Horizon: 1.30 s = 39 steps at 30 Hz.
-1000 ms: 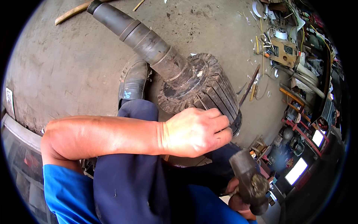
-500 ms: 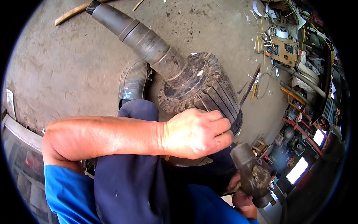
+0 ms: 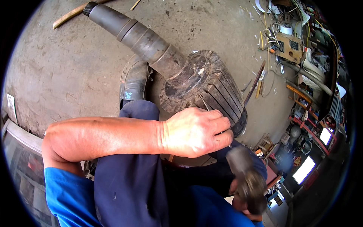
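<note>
In the head view, a heavy metal drum [image 3: 223,92] with long slots down its side sits ahead of the person, in the middle of the picture and a little right. A thick steel shaft [image 3: 151,45] runs out of its near face toward the upper left and ends in a thread. What holds the drum up underneath cannot be told.

The left hand [image 3: 194,132] is at the drum's lower edge, back of the hand upward, the forearm crossing from the left above the dark blue trousers [image 3: 130,181]. Its fingers [image 3: 224,124] are curled tightly round a thin rod [image 3: 205,103], mostly hidden by the fist; one end shows against the slots.

The right hand [image 3: 239,205] is low and right, partly covered by a hammer [image 3: 247,178]. Its fingers look closed on the handle, though the grip is mostly hidden. The hammer's head is blurred, just below the left fist and apart from it.

A dark shoe [image 3: 135,77] stands on the floor [image 3: 75,64] left of the drum, beneath the shaft. A dark bar [image 3: 255,83] lies right of the drum, near a cluttered heap with a box [image 3: 289,47].
</note>
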### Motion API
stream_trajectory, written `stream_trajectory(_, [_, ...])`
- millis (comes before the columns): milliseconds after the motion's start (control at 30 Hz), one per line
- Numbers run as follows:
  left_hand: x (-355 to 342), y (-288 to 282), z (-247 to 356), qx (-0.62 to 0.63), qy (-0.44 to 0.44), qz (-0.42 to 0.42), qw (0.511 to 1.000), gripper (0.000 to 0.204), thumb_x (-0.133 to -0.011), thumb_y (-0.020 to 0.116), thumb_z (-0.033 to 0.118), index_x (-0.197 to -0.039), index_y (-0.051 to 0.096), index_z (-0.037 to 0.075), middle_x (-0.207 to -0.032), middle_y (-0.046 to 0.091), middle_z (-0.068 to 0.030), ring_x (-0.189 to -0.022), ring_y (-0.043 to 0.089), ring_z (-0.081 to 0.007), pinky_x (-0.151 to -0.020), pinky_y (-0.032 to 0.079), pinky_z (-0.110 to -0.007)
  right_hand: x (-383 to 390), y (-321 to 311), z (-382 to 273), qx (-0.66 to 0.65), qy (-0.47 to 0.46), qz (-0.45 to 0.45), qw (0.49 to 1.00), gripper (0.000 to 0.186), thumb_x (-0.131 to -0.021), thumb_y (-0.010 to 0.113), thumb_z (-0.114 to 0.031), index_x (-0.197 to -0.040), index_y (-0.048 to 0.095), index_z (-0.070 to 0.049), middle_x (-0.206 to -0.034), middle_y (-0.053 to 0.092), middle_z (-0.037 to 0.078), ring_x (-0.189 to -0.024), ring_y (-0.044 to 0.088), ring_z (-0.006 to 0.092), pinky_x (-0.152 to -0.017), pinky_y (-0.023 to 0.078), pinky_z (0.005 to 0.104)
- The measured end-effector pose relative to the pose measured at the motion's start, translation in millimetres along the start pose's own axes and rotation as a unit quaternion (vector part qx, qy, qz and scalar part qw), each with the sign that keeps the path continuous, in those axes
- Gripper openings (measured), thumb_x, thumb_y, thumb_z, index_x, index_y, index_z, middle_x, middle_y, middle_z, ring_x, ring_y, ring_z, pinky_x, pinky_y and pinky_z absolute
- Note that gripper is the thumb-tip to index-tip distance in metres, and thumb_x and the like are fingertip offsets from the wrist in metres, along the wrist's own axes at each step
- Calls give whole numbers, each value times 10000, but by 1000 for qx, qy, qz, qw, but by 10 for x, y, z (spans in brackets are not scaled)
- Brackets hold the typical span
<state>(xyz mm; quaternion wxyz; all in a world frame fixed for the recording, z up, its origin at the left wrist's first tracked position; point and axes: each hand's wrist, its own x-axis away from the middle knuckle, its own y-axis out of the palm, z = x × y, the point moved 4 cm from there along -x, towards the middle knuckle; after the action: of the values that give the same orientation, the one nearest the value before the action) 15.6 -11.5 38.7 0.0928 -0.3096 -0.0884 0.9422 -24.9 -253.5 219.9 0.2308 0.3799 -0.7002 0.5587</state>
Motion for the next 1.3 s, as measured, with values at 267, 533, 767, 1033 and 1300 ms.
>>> stream_trajectory(267, [-87,-95,12,-5,-22,43,999,274,-781,687,131,-1033,695,24,-958,668,-77,-787,685,-233,-580,575,-330,-63,-11,146,-222,23,60,973,559,-772,658,-634,-779,703,-77,-704,686,37,-644,670,185,-623,519,300])
stream_trajectory(533, [-134,-61,-60,5,-81,49,995,255,-754,704,97,-1000,678,35,-882,642,-72,-775,681,-258,-576,573,-362,-345,-106,-347,-254,42,131,957,822,-977,483,-746,-970,636,62,-590,556,90,-512,539,198,-474,443,320])
stream_trajectory(767, [-129,-62,-53,5,-84,26,996,342,-680,740,32,-1014,668,31,-908,666,-87,-798,685,-305,-646,585,-392,-478,-126,-535,-213,23,98,972,835,-1016,385,-774,-895,624,17,-600,547,75,-524,557,190,-487,443,304])
stream_trajectory(1033, [-74,-38,-75,5,-76,12,997,358,-665,731,21,-1017,664,31,-932,670,-86,-811,686,-302,-646,585,-383,-436,-35,-424,-184,-74,172,965,834,-991,464,-789,-792,651,-1,-620,588,70,-519,582,191,-502,483,309])
stream_trajectory(1300, [-81,-53,-73,-5,-63,15,998,326,-676,734,33,-995,666,37,-943,674,-77,-804,691,-277,-622,586,-376,-354,-35,-388,-242,10,142,960,788,-961,566,-769,-883,679,7,-636,598,66,-561,597,174,-524,498,317])
